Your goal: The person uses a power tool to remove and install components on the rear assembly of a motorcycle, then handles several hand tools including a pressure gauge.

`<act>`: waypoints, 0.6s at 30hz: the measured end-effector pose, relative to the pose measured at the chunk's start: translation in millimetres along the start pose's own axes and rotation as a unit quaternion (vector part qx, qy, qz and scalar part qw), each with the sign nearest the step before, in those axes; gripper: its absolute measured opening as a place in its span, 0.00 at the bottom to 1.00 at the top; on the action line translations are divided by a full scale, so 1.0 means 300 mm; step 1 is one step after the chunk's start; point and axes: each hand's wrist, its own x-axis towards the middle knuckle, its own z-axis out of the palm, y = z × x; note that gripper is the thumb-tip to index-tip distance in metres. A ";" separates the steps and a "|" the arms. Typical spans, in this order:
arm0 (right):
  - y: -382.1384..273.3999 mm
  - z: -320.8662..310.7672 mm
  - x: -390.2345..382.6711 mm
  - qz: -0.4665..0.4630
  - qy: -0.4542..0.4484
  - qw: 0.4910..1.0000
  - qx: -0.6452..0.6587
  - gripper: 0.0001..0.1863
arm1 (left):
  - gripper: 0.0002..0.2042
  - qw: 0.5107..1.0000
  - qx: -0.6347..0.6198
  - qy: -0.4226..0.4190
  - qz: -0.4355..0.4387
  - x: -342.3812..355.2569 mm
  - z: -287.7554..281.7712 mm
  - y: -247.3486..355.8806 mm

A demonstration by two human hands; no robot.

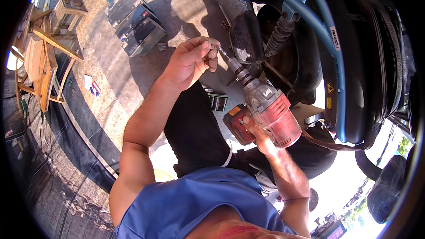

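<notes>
My right hand (261, 138) grips the handle of a worn red and grey cordless drill (280, 114), its battery low on the left side. From the chuck (239, 71) a thin metal bit (223, 52) points up and left. At the bit's tip is my left hand (191, 59), fingers curled and closed together; whether they pinch the tip or some small piece is too small to tell. Right of the drill stands a blue-framed vehicle (305, 13) with a black spring shock absorber (280, 33) and a black tyre (305, 77).
An open grey toolbox (137, 26) lies on the concrete floor ahead to the left. A small socket case (218, 102) sits beside my leg. Wooden stools (66, 13) and a wooden chair (44, 66) stand far left. A black padded seat (363, 62) fills the right side.
</notes>
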 end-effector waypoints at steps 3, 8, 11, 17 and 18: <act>0.007 0.006 -0.012 -0.045 0.001 0.999 -0.010 0.12 | 0.13 1.000 -0.013 0.003 -0.005 -0.010 0.012 -0.001; 0.061 0.000 -0.042 -0.043 0.004 0.998 -0.043 0.14 | 0.12 0.999 0.023 -0.009 -0.025 -0.010 0.019 -0.001; 0.092 -0.012 -0.054 -0.032 0.007 0.998 -0.045 0.14 | 0.11 0.996 0.075 -0.038 -0.031 -0.003 0.012 0.001; 0.161 -0.005 -0.053 -0.081 0.025 0.983 -0.162 0.19 | 0.11 0.984 0.139 0.004 -0.110 0.024 0.003 -0.004; 0.204 -0.015 -0.048 -0.124 0.030 0.958 -0.259 0.23 | 0.11 0.980 0.152 0.033 -0.126 0.024 0.010 -0.008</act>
